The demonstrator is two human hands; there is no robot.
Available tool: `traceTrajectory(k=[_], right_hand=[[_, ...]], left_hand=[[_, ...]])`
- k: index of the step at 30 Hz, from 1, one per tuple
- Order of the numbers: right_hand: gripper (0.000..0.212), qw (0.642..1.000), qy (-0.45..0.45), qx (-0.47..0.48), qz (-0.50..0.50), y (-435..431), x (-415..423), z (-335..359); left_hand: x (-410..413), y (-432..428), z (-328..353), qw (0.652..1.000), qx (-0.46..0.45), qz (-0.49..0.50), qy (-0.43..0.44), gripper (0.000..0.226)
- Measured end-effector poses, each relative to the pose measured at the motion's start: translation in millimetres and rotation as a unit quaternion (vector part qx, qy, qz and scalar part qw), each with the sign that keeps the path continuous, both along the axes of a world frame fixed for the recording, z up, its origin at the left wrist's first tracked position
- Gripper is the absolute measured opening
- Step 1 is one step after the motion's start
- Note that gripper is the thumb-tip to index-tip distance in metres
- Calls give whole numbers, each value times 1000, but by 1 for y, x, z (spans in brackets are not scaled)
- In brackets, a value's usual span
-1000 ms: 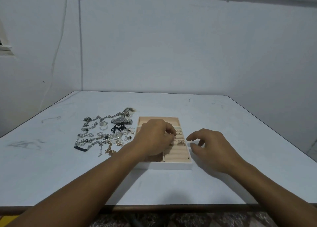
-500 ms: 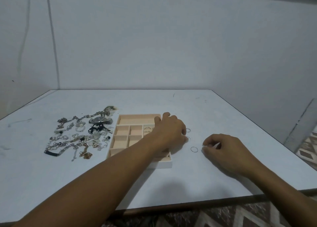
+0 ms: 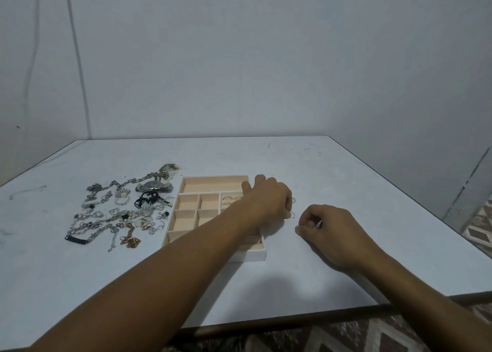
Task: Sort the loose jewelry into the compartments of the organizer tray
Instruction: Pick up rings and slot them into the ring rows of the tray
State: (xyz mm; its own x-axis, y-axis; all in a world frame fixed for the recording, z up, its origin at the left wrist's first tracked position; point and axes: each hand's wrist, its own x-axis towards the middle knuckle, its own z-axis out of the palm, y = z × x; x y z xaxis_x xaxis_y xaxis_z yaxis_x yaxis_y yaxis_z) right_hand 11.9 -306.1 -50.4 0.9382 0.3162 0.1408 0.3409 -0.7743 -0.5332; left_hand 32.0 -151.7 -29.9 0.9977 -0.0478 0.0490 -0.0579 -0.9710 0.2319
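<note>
The organizer tray [image 3: 254, 255], white outside and peach inside, lies mid-table with several rings [image 3: 230, 198] in its right-hand slot section. My left hand [image 3: 269, 201] reaches across the tray's right side, fingers curled down beside two thin rings [image 3: 293, 214] on the table; its fingertips are hidden. Just right of it, my right hand [image 3: 327, 228] pinches a thin ring [image 3: 298, 227] between thumb and fingertips, low over the table. The loose jewelry pile [image 3: 119, 213] of chains, bracelets and brooches lies left of the tray.
A wristwatch [image 3: 153, 186] sits at the pile's far side. The white table [image 3: 346, 181] ends at a dark front edge [image 3: 306, 318], with patterned floor beyond its right side. Grey walls stand behind.
The view has swung right. My left hand moved from over the tray to the rings right of it. My right hand closed on the ring that lay by its fingertips.
</note>
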Motion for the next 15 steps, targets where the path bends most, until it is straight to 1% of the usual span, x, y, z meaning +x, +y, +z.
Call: traceTrajectory(k=[5,10,15], right_hand=[[14,1000,14,5,-5,1,-1,0],[13,1000,-2,2,-1,1,-2,0],[14,1000,-13,6,10,0,-5,0]], left_hand=[[1,-2,-1,1000,16,4,5,20],[-1,0,-1,1000,14,1,-2,22],[-1,1,-3,999,-16,-20,-30,6]])
